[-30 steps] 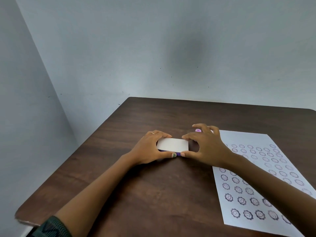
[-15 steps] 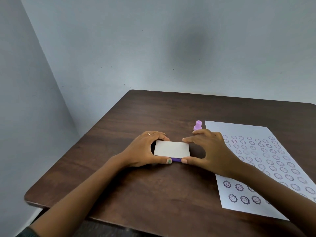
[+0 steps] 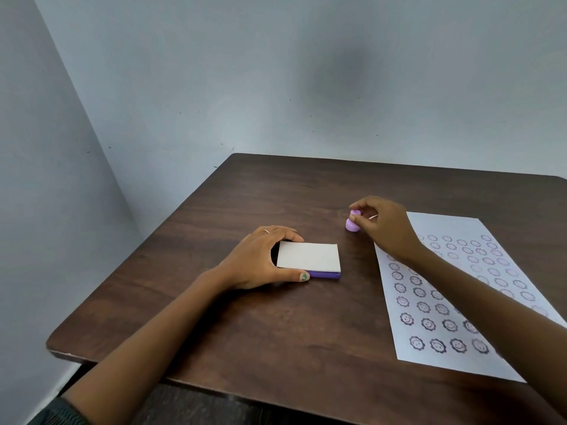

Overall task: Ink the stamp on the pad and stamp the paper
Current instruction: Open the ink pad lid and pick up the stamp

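Note:
The ink pad [image 3: 310,256] lies closed on the dark wooden table [image 3: 276,326], a white lid over a purple base. My left hand [image 3: 260,259] grips its left end, thumb at the front edge and fingers at the back. A small lilac stamp [image 3: 352,223] stands upright behind and to the right of the pad. My right hand [image 3: 383,225] pinches the stamp's top knob with thumb and fingertips. A white paper [image 3: 460,289] printed with rows of round smiley stamp marks lies to the right, partly under my right forearm.
The table sits in a corner, with grey walls [image 3: 214,87] close behind and to the left. Its front edge [image 3: 153,372] and left edge are in view.
My right hand let go of the ink pad's right end and moved back and right to the stamp. My left hand stayed on the pad. The camera view tilted down.

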Action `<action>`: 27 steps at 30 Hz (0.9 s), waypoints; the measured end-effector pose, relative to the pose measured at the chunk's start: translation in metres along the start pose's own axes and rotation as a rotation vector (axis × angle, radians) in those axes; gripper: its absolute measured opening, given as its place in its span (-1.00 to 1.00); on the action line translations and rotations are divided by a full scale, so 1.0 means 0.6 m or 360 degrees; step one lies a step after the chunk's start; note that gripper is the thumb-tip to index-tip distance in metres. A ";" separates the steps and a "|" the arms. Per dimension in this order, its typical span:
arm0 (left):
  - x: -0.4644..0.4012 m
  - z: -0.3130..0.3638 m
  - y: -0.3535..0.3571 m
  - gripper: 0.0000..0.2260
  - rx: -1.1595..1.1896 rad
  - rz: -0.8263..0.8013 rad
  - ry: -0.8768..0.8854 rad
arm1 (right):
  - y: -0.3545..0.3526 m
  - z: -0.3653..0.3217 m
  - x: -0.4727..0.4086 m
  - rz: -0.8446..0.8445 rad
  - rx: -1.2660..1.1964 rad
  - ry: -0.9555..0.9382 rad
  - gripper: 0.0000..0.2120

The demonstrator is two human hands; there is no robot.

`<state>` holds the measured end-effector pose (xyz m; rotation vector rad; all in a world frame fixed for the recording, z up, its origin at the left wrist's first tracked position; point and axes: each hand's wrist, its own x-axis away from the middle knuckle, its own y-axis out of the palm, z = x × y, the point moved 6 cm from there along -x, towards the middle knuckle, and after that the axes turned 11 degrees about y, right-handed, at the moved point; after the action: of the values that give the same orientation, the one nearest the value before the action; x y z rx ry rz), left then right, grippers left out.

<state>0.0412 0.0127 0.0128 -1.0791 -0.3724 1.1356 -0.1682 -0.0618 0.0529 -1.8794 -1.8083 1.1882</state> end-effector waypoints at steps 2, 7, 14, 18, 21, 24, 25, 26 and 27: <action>0.000 -0.001 0.000 -0.44 -0.0003 -0.0002 -0.0001 | -0.003 0.001 0.008 0.0012 -0.0023 0.0008 -0.81; 0.000 -0.002 0.000 -0.43 -0.0001 0.0012 0.0003 | -0.017 0.000 0.046 -0.0004 -0.0058 -0.0002 -0.83; 0.000 -0.003 0.001 -0.43 0.0003 0.0012 -0.0006 | -0.034 -0.008 0.106 -0.0008 -0.0113 -0.0064 -0.85; 0.000 -0.001 0.001 -0.42 0.0007 0.0014 -0.0005 | -0.036 -0.016 0.126 -0.0035 -0.0119 -0.0095 -0.85; 0.001 -0.001 0.002 -0.42 0.0009 0.0011 -0.0007 | -0.038 -0.021 0.129 -0.0052 -0.0101 -0.0086 -0.82; 0.002 -0.001 0.002 -0.42 0.0006 0.0008 -0.0003 | -0.043 -0.026 0.123 -0.0038 -0.0166 0.0017 -0.76; 0.002 -0.001 0.001 -0.41 0.0010 0.0008 -0.0003 | -0.045 -0.031 0.120 -0.0031 -0.0185 0.0022 -0.75; 0.002 -0.002 0.001 -0.41 0.0015 0.0010 -0.0003 | -0.047 -0.039 0.115 -0.0039 -0.0174 -0.0006 -0.75; 0.001 -0.001 0.000 -0.41 0.0019 0.0012 0.0000 | -0.047 -0.048 0.111 -0.0073 -0.0135 -0.0055 -0.76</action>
<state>0.0421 0.0130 0.0121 -1.0706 -0.3616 1.1431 -0.1754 0.0144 0.0664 -1.8627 -1.9382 1.1522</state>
